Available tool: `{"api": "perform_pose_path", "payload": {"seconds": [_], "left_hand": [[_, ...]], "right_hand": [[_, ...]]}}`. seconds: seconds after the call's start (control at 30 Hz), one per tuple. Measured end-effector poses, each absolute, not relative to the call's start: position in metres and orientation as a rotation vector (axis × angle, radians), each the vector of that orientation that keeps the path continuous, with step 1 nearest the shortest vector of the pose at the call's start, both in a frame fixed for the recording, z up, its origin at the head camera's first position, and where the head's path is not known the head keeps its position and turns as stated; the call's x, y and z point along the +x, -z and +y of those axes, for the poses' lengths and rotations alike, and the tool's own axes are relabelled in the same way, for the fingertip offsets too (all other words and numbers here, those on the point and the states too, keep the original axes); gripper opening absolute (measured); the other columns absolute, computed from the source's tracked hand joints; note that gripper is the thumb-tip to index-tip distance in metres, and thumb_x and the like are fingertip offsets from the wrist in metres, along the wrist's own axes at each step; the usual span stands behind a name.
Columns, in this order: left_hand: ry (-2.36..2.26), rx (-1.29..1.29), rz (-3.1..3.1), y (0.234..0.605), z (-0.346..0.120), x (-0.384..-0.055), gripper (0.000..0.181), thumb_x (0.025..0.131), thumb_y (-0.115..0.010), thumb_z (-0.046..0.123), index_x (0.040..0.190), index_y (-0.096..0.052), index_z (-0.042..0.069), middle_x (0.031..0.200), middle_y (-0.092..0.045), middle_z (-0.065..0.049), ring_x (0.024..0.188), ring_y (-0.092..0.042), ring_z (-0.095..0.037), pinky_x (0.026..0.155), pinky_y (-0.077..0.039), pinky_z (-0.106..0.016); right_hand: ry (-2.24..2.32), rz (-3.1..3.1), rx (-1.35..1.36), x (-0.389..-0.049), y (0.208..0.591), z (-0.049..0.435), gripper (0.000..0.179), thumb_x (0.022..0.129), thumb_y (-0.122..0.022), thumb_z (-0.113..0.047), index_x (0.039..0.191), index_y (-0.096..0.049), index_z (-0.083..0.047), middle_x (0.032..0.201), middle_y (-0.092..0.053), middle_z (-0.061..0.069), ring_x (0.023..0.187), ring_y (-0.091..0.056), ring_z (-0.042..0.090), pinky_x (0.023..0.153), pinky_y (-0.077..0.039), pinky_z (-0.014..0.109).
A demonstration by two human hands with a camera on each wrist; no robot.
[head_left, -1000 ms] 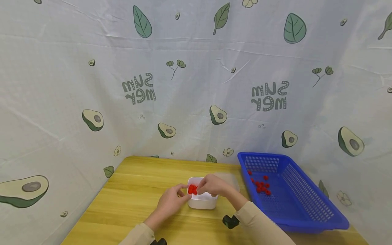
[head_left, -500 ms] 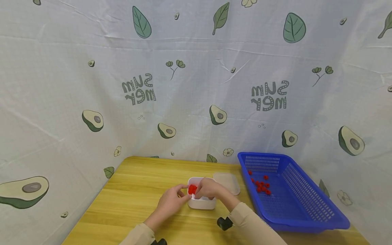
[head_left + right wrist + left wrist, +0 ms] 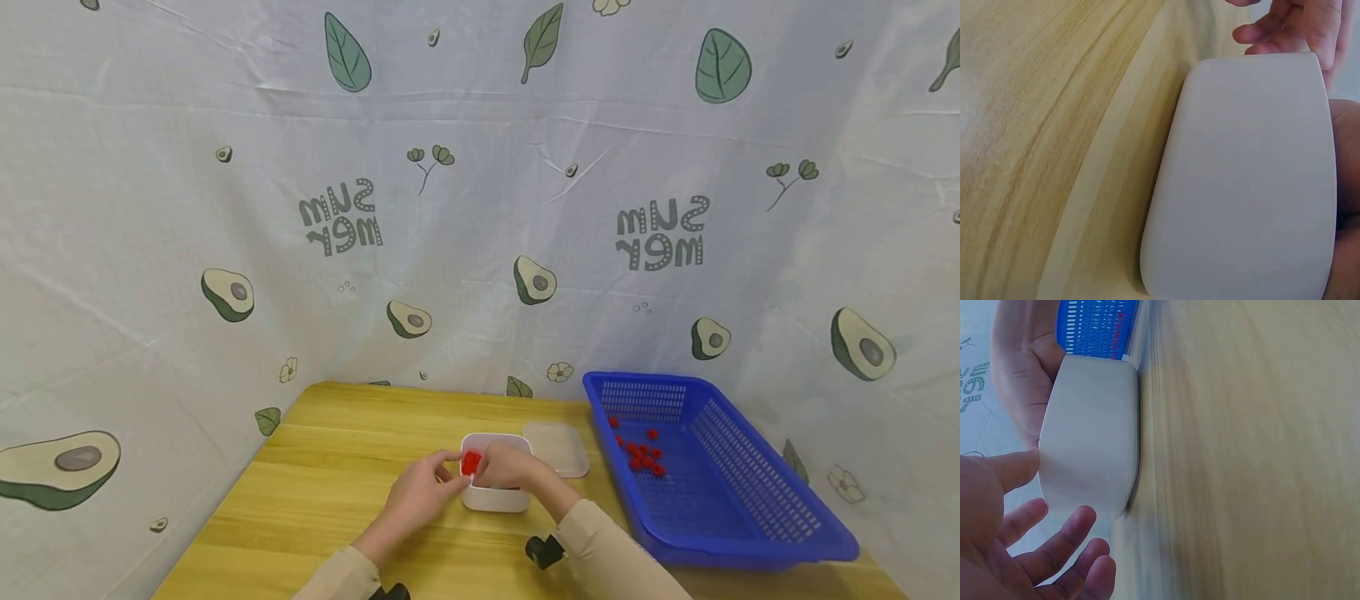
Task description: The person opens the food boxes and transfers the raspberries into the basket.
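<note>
A small white square box (image 3: pixel 495 500) stands on the wooden table with its top uncovered. In its left part lie bright red small pieces (image 3: pixel 470 463), packed together. My left hand (image 3: pixel 422 497) holds the box at its left side, thumb at the near rim and index finger farther back; the left wrist view shows the other fingers spread beside the wall. My right hand (image 3: pixel 508 468) reaches down into the box, right beside the red pieces. Its fingertips are hidden, and I cannot tell whether they hold a piece. Both wrist views see mainly the box's outer wall (image 3: pixel 1247 181).
A translucent lid (image 3: pixel 558 448) lies flat just behind the box, to the right. Farther right stands a large blue basket (image 3: pixel 720 546) with several loose red pieces (image 3: pixel 641 457) toward its left side. A printed curtain (image 3: pixel 465 250) hangs behind the table (image 3: pixel 345 450).
My right hand has shifted slightly left and lower into the box, covering more of its middle, and its forearm follows. My left hand keeps its place on the box.
</note>
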State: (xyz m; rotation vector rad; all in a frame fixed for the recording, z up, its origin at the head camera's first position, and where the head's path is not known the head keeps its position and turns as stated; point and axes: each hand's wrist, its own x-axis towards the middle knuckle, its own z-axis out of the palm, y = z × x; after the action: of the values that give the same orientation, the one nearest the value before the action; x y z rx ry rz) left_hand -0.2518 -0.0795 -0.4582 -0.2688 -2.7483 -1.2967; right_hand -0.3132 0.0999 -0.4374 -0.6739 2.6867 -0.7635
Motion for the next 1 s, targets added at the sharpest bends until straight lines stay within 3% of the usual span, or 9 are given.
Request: {"api": "perform_pose_path", "payload": {"seconds": [0.27, 0.53, 0.73, 0.87, 1.0], "left_hand": [[1.267, -0.298, -2.733, 0.4588, -0.0803, -0.2529, 0.045, 0.089, -0.075, 0.037, 0.128, -0.067, 0.016, 0.087, -0.068, 0.004, 0.074, -0.056, -0.014, 0.062, -0.043, -0.032], [1.286, -0.299, -2.738, 0.4603, -0.0805, -0.2527, 0.045, 0.090, -0.075, 0.038, 0.128, -0.067, 0.016, 0.087, -0.067, 0.003, 0.074, -0.056, -0.014, 0.061, -0.043, -0.032], [1.285, -0.304, -2.738, 0.4605, -0.0805, -0.2520, 0.045, 0.090, -0.075, 0.038, 0.128, -0.067, 0.015, 0.087, -0.067, 0.003, 0.072, -0.056, -0.014, 0.060, -0.042, -0.031], [1.284, -0.299, -2.742, 0.4605, -0.0803, -0.2516, 0.045, 0.090, -0.075, 0.037, 0.129, -0.067, 0.015, 0.087, -0.067, 0.003, 0.072, -0.056, -0.014, 0.059, -0.042, -0.031], [1.293, -0.287, -2.746, 0.4586, -0.0803, -0.2522, 0.045, 0.090, -0.074, 0.037, 0.129, -0.066, 0.015, 0.087, -0.067, 0.003, 0.072, -0.055, -0.015, 0.059, -0.041, -0.031]], "right_hand": [[0.771, 2.661, -0.692, -0.3108, 0.4344, 0.0974, 0.014, 0.089, -0.071, -0.014, 0.087, -0.079, -0.001, 0.073, -0.055, 0.000, 0.067, -0.044, 0.014, 0.055, -0.033, 0.025], [0.840, 2.639, -0.670, -0.3114, 0.4388, 0.0959, 0.014, 0.089, -0.072, -0.015, 0.079, -0.077, -0.007, 0.065, -0.049, -0.003, 0.064, -0.043, 0.014, 0.056, -0.032, 0.026], [0.905, 2.643, -0.645, -0.3106, 0.4395, 0.0964, 0.011, 0.088, -0.075, -0.018, 0.083, -0.077, -0.008, 0.072, -0.058, -0.003, 0.064, -0.047, 0.014, 0.055, -0.037, 0.026], [0.916, 2.674, -0.584, -0.3089, 0.4362, 0.0980, 0.018, 0.087, -0.077, -0.020, 0.074, -0.072, -0.009, 0.062, -0.051, -0.003, 0.054, -0.041, 0.013, 0.049, -0.034, 0.025], [0.878, 2.746, -0.519, -0.3076, 0.4305, 0.0971, 0.022, 0.088, -0.077, -0.019, 0.071, -0.068, -0.008, 0.060, -0.051, -0.003, 0.055, -0.043, 0.013, 0.051, -0.035, 0.025]]}}
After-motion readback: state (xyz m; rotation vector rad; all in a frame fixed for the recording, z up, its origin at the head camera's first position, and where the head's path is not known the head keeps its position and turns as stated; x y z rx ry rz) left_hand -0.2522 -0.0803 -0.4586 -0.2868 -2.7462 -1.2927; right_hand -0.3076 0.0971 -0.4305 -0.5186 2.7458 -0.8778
